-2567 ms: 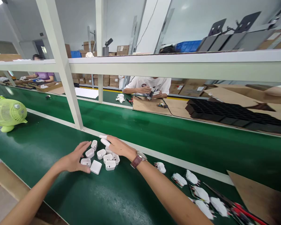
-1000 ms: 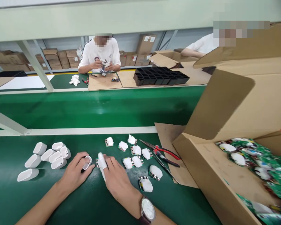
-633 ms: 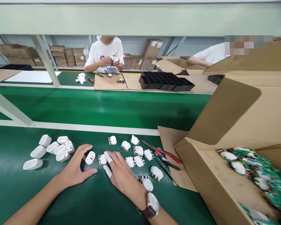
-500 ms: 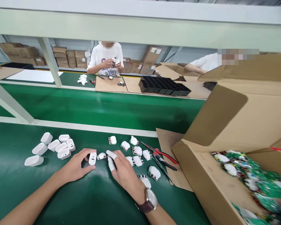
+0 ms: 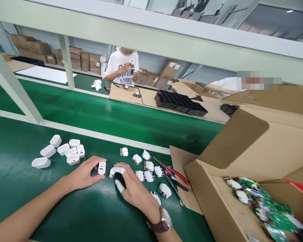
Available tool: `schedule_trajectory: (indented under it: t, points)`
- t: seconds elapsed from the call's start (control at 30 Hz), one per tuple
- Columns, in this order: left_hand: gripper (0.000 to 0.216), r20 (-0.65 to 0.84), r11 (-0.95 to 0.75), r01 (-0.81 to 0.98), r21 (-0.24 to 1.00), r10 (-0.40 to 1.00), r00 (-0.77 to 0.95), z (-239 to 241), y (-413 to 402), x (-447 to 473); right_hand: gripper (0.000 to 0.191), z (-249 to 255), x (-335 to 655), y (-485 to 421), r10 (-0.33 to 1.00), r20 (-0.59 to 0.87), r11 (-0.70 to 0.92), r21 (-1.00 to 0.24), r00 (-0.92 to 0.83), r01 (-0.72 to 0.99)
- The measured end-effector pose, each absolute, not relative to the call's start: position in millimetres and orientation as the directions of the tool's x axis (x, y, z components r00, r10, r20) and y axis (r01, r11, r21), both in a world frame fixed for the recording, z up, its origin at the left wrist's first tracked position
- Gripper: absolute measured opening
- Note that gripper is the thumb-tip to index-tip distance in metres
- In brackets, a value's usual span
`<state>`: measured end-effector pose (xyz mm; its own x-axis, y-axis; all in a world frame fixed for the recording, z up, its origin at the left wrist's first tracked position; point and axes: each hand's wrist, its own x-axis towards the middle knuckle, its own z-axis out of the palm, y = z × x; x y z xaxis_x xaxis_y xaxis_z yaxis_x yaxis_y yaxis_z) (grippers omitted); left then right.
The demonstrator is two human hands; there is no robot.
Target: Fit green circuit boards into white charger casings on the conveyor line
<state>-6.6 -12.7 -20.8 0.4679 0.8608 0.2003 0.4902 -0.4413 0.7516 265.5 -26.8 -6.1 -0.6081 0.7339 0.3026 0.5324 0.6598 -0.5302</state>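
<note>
Here the left hand point(image 5: 84, 174) pinches a white charger shell point(image 5: 101, 167).

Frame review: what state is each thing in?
left hand, shut on white charger shell, held upright
right hand, open, resting on the belt
cardboard box, open, circuit boards inside
empty shells, lying loose, clustered
pliers, lying flat on the belt

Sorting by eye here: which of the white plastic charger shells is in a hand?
The white plastic charger shell standing upright in the left hand, between thumb and fingers; the other shells lie untouched in a group farther left.
</note>
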Motion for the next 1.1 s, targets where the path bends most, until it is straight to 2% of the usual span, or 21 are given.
schedule_trajectory:
  t: [0.1, 0.13, 0.23, 0.27, 0.4, 0.5, 0.57, 0.63, 0.73, 0.8, 0.87, 0.97, 1.03, 1.1]
  points:
    - [0.051, 0.198, -0.447, 0.498, 0.743, 0.858, 0.474, -21.5, -12.7, -7.6, 0.019, 8.0, 277.0, -30.1, 0.758, 0.211, 0.591, -0.623, -0.617, 0.513]
    - [0.051, 0.195, -0.446, 0.499, 0.743, 0.858, 0.475, -21.1, -12.6, -7.8, 0.021, 10.5, 279.5, -30.4, 0.773, 0.185, 0.568, -0.628, -0.607, 0.532]
    - [0.049, 0.177, -0.436, 0.5, 0.749, 0.858, 0.483, -19.5, -12.0, -8.0, 0.055, 10.0, 281.9, -30.7, 0.747, 0.09, 0.574, -0.586, -0.658, 0.572]
    - [0.048, 0.169, -0.431, 0.501, 0.751, 0.858, 0.485, -19.1, -11.7, -8.0, 0.06, 8.1, 281.2, -31.0, 0.717, 0.069, 0.601, -0.565, -0.694, 0.565]
    - [0.049, 0.14, -0.409, 0.509, 0.757, 0.863, 0.485, -19.1, -10.9, -7.8, 0.041, -0.1, 274.4, -34.1, 0.651, 0.109, 0.674, -0.539, -0.751, 0.506]
    - [0.048, 0.159, -0.415, 0.505, 0.757, 0.866, 0.475, -20.2, -10.6, -7.7, 0.033, -1.4, 269.6, -33.1, 0.667, 0.164, 0.665, -0.572, -0.727, 0.481]
    - [0.048, 0.18, -0.429, 0.505, 0.749, 0.865, 0.468, -21.3, -10.7, -7.6, 0.019, -0.4, 266.8, -28.5, 0.698, 0.165, 0.638, -0.584, -0.696, 0.502]
    - [0.048, 0.199, -0.447, 0.512, 0.734, 0.862, 0.467, -22.5, -11.1, -7.6, 0.025, 1.4, 264.3, -21.7, 0.768, 0.138, 0.587, -0.541, -0.625, 0.602]
    - [0.049, 0.235, -0.478, 0.517, 0.71, 0.853, 0.466, -24.4, -12.0, -8.0, 0.03, 6.8, 262.7, -13.6, 0.89, 0.098, 0.448, -0.373, -0.445, 0.813]
    - [0.05, 0.258, -0.497, 0.512, 0.7, 0.845, 0.468, -25.3, -12.4, -8.4, 0.032, 12.3, 263.3, -13.1, 0.926, 0.025, 0.368, -0.286, -0.377, 0.885]
    - [0.051, 0.276, -0.516, 0.505, 0.692, 0.835, 0.476, -26.0, -12.6, -8.8, 0.034, 17.5, 264.4, -16.2, 0.919, -0.083, 0.357, -0.239, -0.385, 0.903]
    - [0.051, 0.291, -0.538, 0.498, 0.68, 0.822, 0.49, -26.5, -12.6, -8.9, 0.033, 19.9, 265.3, -22.5, 0.876, -0.148, 0.425, -0.217, -0.46, 0.879]
    - [0.052, 0.288, -0.536, 0.501, 0.679, 0.823, 0.49, -26.5, -12.8, -8.8, 0.037, 16.8, 266.5, -25.5, 0.864, -0.1, 0.459, -0.249, -0.494, 0.853]
    - [0.052, 0.282, -0.531, 0.504, 0.681, 0.826, 0.488, -26.2, -13.1, -8.5, 0.049, 11.4, 269.6, -27.8, 0.847, -0.015, 0.5, -0.319, -0.532, 0.805]
